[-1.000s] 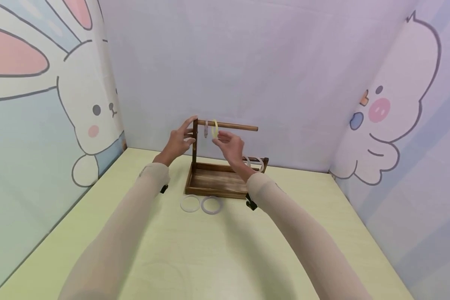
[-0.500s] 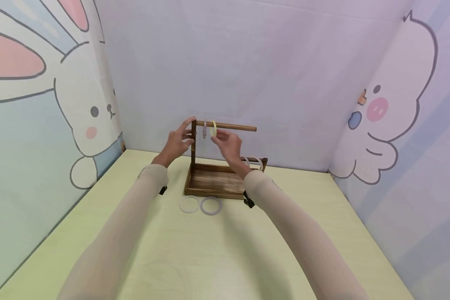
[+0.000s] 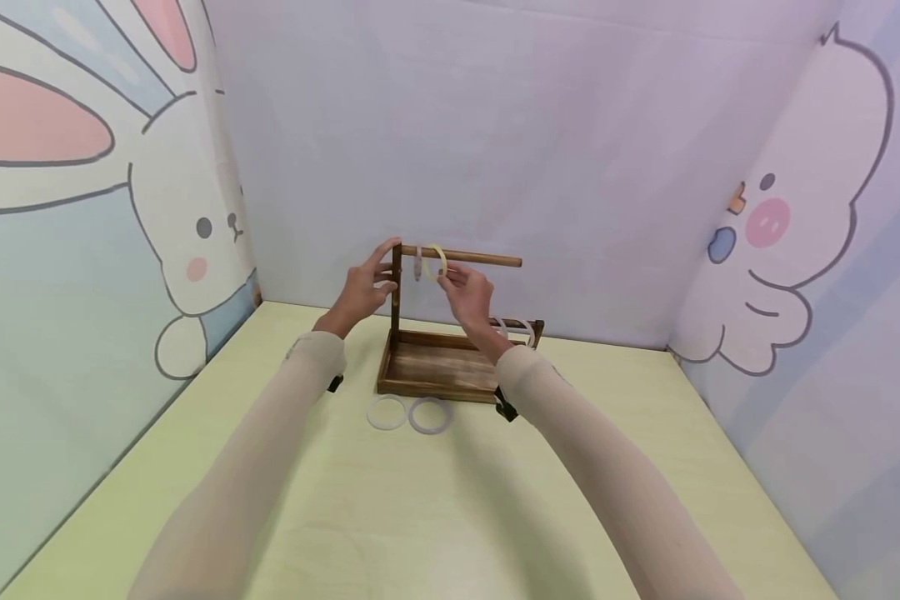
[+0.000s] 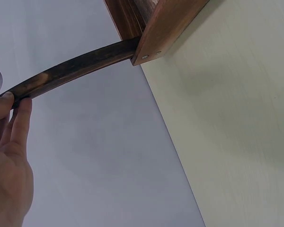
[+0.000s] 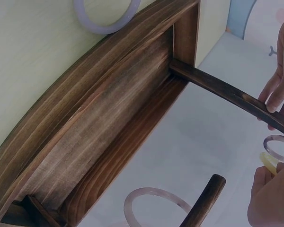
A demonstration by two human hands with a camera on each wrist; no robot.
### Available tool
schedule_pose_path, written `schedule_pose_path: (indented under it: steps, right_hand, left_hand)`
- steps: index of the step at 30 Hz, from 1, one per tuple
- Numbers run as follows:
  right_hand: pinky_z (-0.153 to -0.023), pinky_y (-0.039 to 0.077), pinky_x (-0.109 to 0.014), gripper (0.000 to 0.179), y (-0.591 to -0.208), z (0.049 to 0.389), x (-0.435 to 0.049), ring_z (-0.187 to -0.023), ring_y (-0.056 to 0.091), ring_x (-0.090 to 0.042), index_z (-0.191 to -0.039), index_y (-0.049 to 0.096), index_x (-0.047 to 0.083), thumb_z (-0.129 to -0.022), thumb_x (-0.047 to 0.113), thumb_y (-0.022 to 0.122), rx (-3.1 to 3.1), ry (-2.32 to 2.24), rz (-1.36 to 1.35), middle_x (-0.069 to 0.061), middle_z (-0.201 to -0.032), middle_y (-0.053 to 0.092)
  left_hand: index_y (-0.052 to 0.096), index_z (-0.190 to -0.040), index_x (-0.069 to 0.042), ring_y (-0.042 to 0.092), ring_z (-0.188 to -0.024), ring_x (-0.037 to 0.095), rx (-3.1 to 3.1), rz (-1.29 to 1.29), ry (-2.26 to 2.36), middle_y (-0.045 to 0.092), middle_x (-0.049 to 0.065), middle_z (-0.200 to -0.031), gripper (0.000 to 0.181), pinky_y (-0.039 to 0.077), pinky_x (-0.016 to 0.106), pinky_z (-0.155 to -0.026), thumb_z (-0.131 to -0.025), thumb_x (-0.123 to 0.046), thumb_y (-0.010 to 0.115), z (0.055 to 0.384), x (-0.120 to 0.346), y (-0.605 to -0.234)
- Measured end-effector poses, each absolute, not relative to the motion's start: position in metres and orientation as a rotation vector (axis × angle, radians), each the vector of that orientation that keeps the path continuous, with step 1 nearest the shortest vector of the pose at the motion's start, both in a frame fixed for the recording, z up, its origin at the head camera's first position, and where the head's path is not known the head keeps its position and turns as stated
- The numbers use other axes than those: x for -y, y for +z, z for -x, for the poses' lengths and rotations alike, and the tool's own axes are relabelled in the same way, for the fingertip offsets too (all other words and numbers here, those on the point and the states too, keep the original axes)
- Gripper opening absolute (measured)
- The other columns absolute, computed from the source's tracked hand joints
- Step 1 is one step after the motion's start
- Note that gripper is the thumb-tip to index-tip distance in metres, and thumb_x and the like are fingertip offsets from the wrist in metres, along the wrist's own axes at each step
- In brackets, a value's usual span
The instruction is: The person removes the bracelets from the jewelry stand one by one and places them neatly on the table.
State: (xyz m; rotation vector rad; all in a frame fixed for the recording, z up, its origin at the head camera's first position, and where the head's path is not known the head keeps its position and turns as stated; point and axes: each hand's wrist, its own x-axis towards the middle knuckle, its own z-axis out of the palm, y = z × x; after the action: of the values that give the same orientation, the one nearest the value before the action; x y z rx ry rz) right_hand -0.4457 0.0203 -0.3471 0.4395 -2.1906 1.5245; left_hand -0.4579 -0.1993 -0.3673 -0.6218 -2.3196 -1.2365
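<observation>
A dark wooden bangle stand has an upright post [image 3: 396, 304] at its left, and my left hand [image 3: 360, 290] grips that post near its top. The left wrist view shows thumb and fingers on either side of the post [image 4: 75, 68]. My right hand [image 3: 471, 296] pinches a yellow bangle [image 3: 445, 261] that is around the upper rod [image 3: 487, 258]. Between it and the post hangs a pale, purplish bangle [image 3: 418, 265] on the same rod. The right wrist view shows the yellow bangle [image 5: 268, 163] partly hidden by the right hand [image 5: 273, 196].
On the table in front of the stand's tray [image 3: 427, 392] lie a whitish bangle [image 3: 369, 414] and a lavender bangle [image 3: 412, 423]. Pale bangles [image 3: 532, 333] hang on the lower rod at right, partly behind the right wrist. Printed cloth walls [image 3: 570, 167] surround the table.
The yellow bangle has turned from nearly edge-on to a more open ring towards the head camera, still in the right hand's pinch. The left hand has stayed on the post.
</observation>
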Motion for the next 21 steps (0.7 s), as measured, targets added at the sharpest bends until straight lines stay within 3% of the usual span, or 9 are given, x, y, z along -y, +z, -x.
schedule_pose_path:
  steps: [9, 21]
  right_hand:
    - [-0.087, 0.062, -0.033, 0.028, -0.348, 0.446, -0.030, -0.104, 0.076, -0.026, -0.125, 0.074, 0.001, -0.098, 0.009, 0.074, 2.151, 1.563, -0.427, -0.017, -0.111, 0.077]
    - [-0.084, 0.062, -0.028, 0.031, -0.349, 0.444, -0.041, -0.103, 0.076, -0.027, -0.130, 0.071, 0.002, -0.100, 0.009, 0.071, 2.150, 1.626, -0.411, -0.018, -0.114, 0.076]
  left_hand:
    - [0.031, -0.160, -0.047, 0.067, -0.122, 0.036, 2.325, 0.628, -1.230, 0.063, 0.025, -0.139, 0.093, 0.058, 0.050, -0.096, -0.096, 0.010, 0.067, 0.458, 0.198, -0.367]
    - [0.032, -0.162, -0.041, 0.067, -0.122, 0.037, 2.321, 0.630, -1.242, 0.063, 0.025, -0.138, 0.091, 0.058, 0.049, -0.096, -0.096, 0.011, 0.067, 0.460, 0.199, -0.369]
